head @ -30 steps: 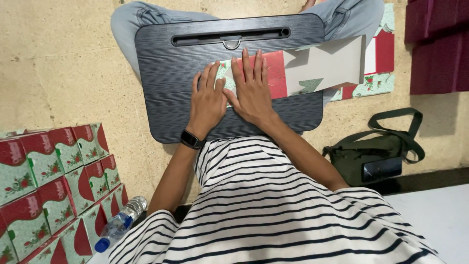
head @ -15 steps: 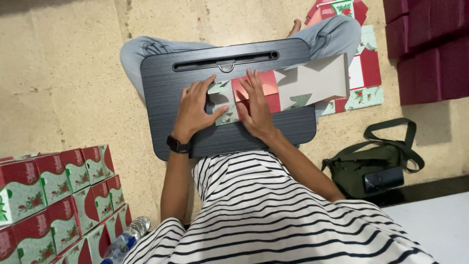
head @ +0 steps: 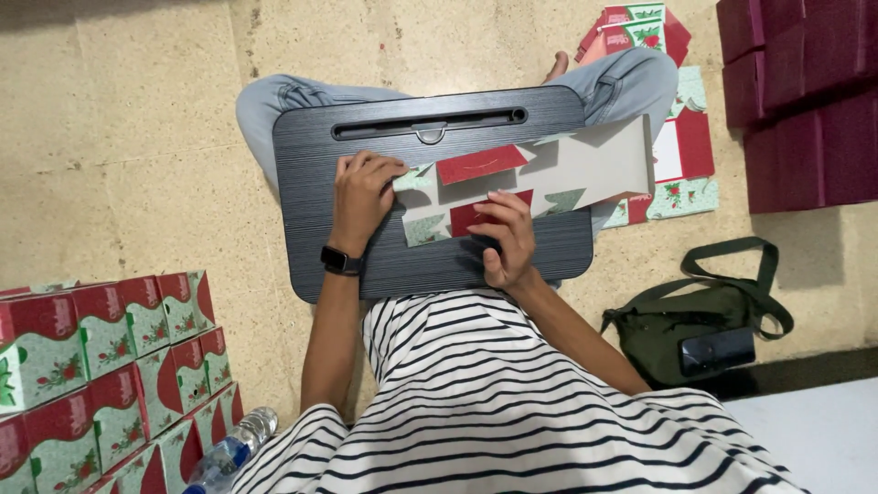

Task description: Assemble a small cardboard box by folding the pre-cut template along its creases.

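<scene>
A flat, unfolded cardboard box blank (head: pixel 585 169), grey inside with red and green printed flaps, lies on a black lap desk (head: pixel 366 265) across my crossed legs. My left hand (head: pixel 361 197), with a black watch on its wrist, grips the blank's left end with curled fingers. My right hand (head: pixel 508 240) holds the blank's lower edge, fingers bent over a red flap (head: pixel 468 218). Another red flap (head: pixel 480 163) stands folded up between the hands.
Finished red and green boxes (head: pixel 91 366) are stacked at the lower left, a plastic water bottle (head: pixel 229 453) beside them. More flat blanks (head: pixel 681 174) lie right of the desk. Dark red boxes (head: pixel 805 101) stand upper right. A green bag (head: pixel 695 329) holds a phone.
Both hands were pressed flat side by side on the blank. They have moved apart, and now grip its left end and lower edge with flaps lifted.
</scene>
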